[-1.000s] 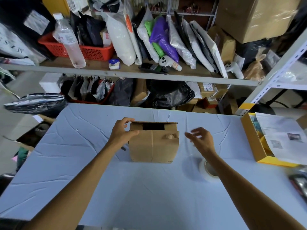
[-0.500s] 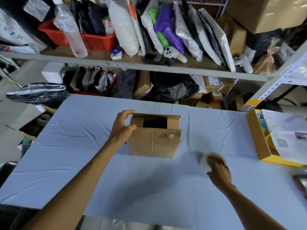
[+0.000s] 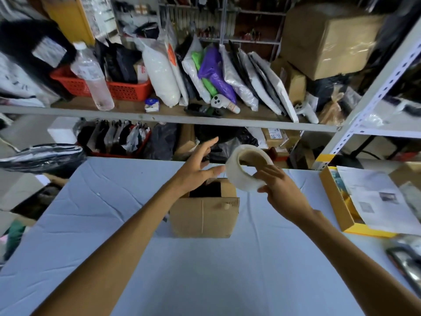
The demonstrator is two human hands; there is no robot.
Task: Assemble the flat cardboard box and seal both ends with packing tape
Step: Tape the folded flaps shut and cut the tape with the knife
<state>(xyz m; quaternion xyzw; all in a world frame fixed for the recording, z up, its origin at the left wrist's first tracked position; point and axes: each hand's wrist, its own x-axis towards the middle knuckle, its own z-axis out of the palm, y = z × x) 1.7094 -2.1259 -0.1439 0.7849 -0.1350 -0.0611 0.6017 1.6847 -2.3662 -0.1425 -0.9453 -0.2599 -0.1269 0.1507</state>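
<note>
A small brown cardboard box stands on the light blue table, its top partly open with a dark gap showing. My right hand grips a roll of clear packing tape and holds it in the air just above the box's far right corner. My left hand hovers above the box's left side with its fingers spread, and its thumb reaches toward the roll. Whether the thumb touches the tape is unclear.
A yellow tray holding printed papers sits at the table's right edge, with a dark object in front of it. Behind the table runs a shelf packed with bags, a bottle and a red basket. A black bag lies at far left.
My right hand picked the tape roll up off the table and raised it above the box. My left hand let go of the box's left side and lifted toward the roll.
</note>
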